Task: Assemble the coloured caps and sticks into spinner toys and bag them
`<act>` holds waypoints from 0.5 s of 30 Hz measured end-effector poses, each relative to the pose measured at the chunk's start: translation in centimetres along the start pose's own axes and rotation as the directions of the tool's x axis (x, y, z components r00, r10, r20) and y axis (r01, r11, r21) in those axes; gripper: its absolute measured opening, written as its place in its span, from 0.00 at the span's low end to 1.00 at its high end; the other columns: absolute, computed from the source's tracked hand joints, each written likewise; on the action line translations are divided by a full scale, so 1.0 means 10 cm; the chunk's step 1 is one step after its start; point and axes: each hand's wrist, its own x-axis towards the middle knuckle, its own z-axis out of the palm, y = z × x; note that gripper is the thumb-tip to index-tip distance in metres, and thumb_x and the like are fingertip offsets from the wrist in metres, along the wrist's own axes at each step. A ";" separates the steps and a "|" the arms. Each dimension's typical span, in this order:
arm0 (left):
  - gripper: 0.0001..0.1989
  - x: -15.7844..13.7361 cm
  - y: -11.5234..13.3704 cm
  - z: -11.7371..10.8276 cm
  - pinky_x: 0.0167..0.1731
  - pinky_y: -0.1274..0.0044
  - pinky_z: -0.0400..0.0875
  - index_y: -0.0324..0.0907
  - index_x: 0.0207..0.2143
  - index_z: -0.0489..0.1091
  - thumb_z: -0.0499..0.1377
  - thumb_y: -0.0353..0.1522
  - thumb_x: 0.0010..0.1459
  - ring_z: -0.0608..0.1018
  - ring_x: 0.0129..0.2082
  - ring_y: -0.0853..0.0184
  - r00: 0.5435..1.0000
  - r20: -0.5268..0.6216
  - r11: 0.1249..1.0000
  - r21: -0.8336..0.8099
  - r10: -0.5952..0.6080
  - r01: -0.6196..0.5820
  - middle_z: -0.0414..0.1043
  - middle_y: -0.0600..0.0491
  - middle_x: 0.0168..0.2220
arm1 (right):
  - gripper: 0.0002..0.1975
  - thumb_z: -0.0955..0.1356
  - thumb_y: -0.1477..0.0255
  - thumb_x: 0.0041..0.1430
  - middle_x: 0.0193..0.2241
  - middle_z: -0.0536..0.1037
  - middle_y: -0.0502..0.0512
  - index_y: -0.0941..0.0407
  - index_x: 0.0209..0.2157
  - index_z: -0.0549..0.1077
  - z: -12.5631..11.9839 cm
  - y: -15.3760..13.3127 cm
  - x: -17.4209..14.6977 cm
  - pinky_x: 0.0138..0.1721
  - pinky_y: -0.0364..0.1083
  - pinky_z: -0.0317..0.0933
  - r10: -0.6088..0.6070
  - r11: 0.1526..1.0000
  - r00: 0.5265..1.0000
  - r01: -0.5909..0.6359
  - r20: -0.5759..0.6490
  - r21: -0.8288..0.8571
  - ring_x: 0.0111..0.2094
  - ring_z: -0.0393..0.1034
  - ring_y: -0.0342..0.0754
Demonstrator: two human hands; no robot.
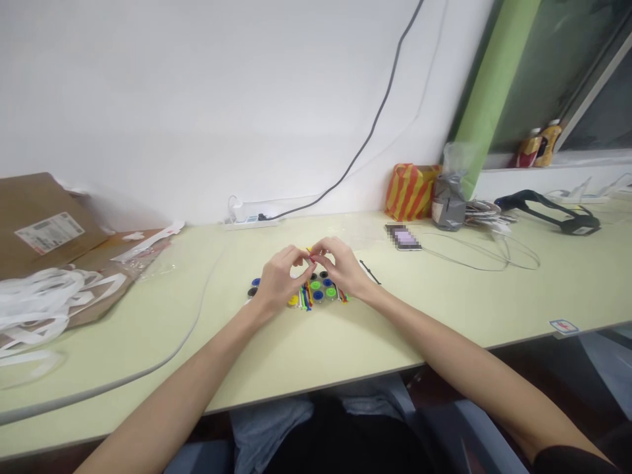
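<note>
My left hand (280, 278) and my right hand (342, 264) meet above the table, fingertips pinched together. Between them is a small red and yellow piece (310, 251); its exact kind is too small to make out. Under the hands lie several small round pieces in blue, black, green and yellow, among them a green disc (330, 292) and a yellow disc (293, 301). Thin coloured strips (307, 297) in white, green, blue, red and yellow lie between the discs. Part of this group is hidden behind my hands. A thin black strip (370, 272) rests to the right.
At left are a cardboard box (44, 227) and a heap of white straps (42, 303). A grey cable (162, 362) crosses the left tabletop. A power strip (251, 222), a phone (403, 238), a striped bag (409, 191) and a black frame-like device (548, 207) stand or lie farther back.
</note>
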 end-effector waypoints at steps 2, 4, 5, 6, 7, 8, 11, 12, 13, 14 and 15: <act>0.10 0.01 0.00 0.00 0.37 0.73 0.65 0.43 0.40 0.71 0.58 0.40 0.64 0.72 0.34 0.66 1.000 0.007 1.000 -0.006 -0.014 0.014 0.69 0.53 0.34 | 0.05 0.65 0.77 0.65 0.34 0.76 0.52 0.54 0.34 0.70 -0.01 0.01 0.01 0.44 0.49 0.60 0.009 1.000 1.000 -0.009 -0.013 -0.007 0.39 0.67 0.49; 0.12 0.01 -0.01 0.00 0.38 0.73 0.65 0.43 0.41 0.70 0.58 0.42 0.64 0.72 0.35 0.65 1.000 0.012 1.000 -0.012 -0.016 0.016 0.70 0.53 0.34 | 0.05 0.65 0.77 0.64 0.34 0.76 0.53 0.54 0.34 0.70 -0.02 0.01 0.01 0.44 0.49 0.60 0.007 1.000 1.000 -0.007 -0.030 -0.012 0.38 0.67 0.49; 0.12 0.01 -0.01 0.00 0.39 0.73 0.66 0.43 0.42 0.70 0.57 0.42 0.65 0.72 0.36 0.65 1.000 0.015 1.000 -0.015 -0.015 0.015 0.70 0.53 0.35 | 0.05 0.65 0.77 0.64 0.34 0.76 0.53 0.54 0.34 0.70 -0.03 0.02 0.02 0.43 0.49 0.60 0.003 1.000 0.999 -0.004 -0.041 -0.015 0.38 0.67 0.49; 0.12 0.01 -0.02 0.00 0.40 0.73 0.66 0.43 0.43 0.69 0.57 0.42 0.65 0.72 0.36 0.65 1.000 0.019 1.000 -0.017 -0.016 0.017 0.70 0.52 0.36 | 0.05 0.65 0.77 0.64 0.34 0.76 0.53 0.54 0.34 0.70 -0.04 0.02 0.02 0.43 0.49 0.60 -0.003 1.000 0.999 0.002 -0.052 -0.021 0.38 0.67 0.49; 0.12 0.01 -0.02 0.00 0.40 0.72 0.66 0.43 0.43 0.69 0.57 0.42 0.65 0.72 0.37 0.64 1.000 0.022 1.000 -0.014 -0.020 0.020 0.71 0.52 0.36 | 0.05 0.65 0.77 0.64 0.34 0.76 0.53 0.54 0.34 0.70 -0.05 0.03 0.02 0.44 0.49 0.60 -0.010 0.999 0.998 0.008 -0.063 -0.032 0.38 0.67 0.49; 0.12 0.01 -0.03 0.00 0.41 0.72 0.66 0.43 0.44 0.69 0.56 0.42 0.66 0.72 0.37 0.64 0.999 0.022 1.000 -0.007 -0.027 0.028 0.71 0.51 0.37 | 0.06 0.65 0.77 0.65 0.34 0.76 0.53 0.54 0.34 0.70 -0.07 0.04 0.03 0.44 0.49 0.60 -0.017 0.999 0.997 0.013 -0.069 -0.052 0.39 0.67 0.50; 0.12 0.01 -0.03 -0.01 0.42 0.72 0.66 0.43 0.47 0.68 0.52 0.40 0.68 0.73 0.38 0.64 0.998 0.004 0.998 0.009 -0.061 0.061 0.72 0.51 0.37 | 0.06 0.65 0.77 0.65 0.36 0.78 0.54 0.54 0.34 0.72 -0.14 0.11 0.05 0.46 0.51 0.59 -0.017 0.987 0.999 0.009 -0.045 -0.162 0.41 0.66 0.51; 0.12 0.01 -0.03 -0.02 0.42 0.72 0.66 0.43 0.47 0.67 0.51 0.39 0.69 0.73 0.38 0.64 0.997 -0.010 0.997 0.009 -0.074 0.074 0.72 0.51 0.37 | 0.06 0.66 0.77 0.65 0.36 0.78 0.54 0.54 0.34 0.72 -0.16 0.14 0.07 0.46 0.51 0.58 -0.005 0.978 1.000 0.001 -0.019 -0.209 0.42 0.66 0.51; 0.12 0.01 -0.03 -0.02 0.42 0.72 0.66 0.43 0.48 0.67 0.50 0.37 0.69 0.74 0.38 0.64 0.996 -0.025 0.996 0.007 -0.086 0.086 0.72 0.51 0.38 | 0.06 0.66 0.77 0.65 0.36 0.79 0.54 0.54 0.34 0.73 -0.17 0.19 0.10 0.47 0.51 0.57 0.013 0.966 1.000 -0.009 0.014 -0.258 0.42 0.65 0.52; 0.12 0.01 -0.03 -0.02 0.42 0.72 0.66 0.43 0.49 0.67 0.49 0.36 0.69 0.74 0.39 0.64 0.995 -0.041 0.995 0.005 -0.095 0.096 0.72 0.51 0.38 | 0.06 0.67 0.77 0.65 0.36 0.79 0.54 0.54 0.34 0.75 -0.17 0.24 0.13 0.47 0.52 0.56 0.033 0.952 0.998 -0.014 0.057 -0.307 0.42 0.65 0.52; 0.12 0.01 -0.04 -0.03 0.42 0.73 0.66 0.43 0.49 0.67 0.49 0.34 0.69 0.74 0.39 0.64 0.993 -0.055 0.995 0.006 -0.101 0.102 0.72 0.51 0.38 | 0.06 0.67 0.77 0.64 0.36 0.80 0.55 0.55 0.33 0.76 -0.15 0.29 0.18 0.47 0.52 0.56 0.052 0.936 0.993 -0.011 0.108 -0.353 0.42 0.65 0.53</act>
